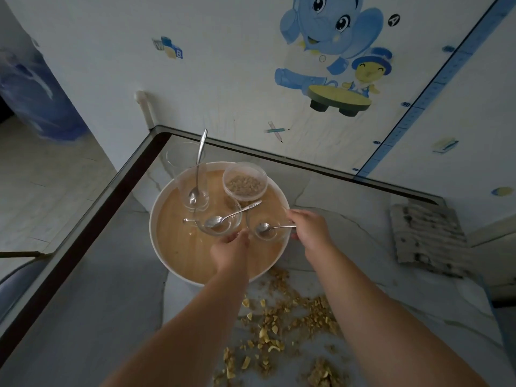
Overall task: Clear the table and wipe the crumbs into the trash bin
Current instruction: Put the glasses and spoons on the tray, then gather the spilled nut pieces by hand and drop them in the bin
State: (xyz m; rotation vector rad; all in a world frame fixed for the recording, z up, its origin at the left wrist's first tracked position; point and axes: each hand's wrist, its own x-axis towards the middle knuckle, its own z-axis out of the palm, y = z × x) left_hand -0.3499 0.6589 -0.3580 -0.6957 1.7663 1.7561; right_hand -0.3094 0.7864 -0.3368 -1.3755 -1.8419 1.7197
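- Nearest the viewer, crumbs point(290, 325) lie scattered on the table point(111, 303), unswept, behind both wrists.
- The left hand point(231, 250) reaches over the round tray point(178, 247), fingertips at the rim of the right glass bowl point(268, 227); whether it grips I cannot tell.
- The right hand point(310, 230), the nearer one, pinches that bowl's right rim beside the spoon point(275, 227) handle, whose long axis points rightward at it.
- Farther off stand another bowl point(219, 219), a crumb dish point(245, 180), a glass point(192, 174).
- A cloth point(427, 238) lies well right.

Crumbs point(293, 325) scattered nr tray point(173, 263)
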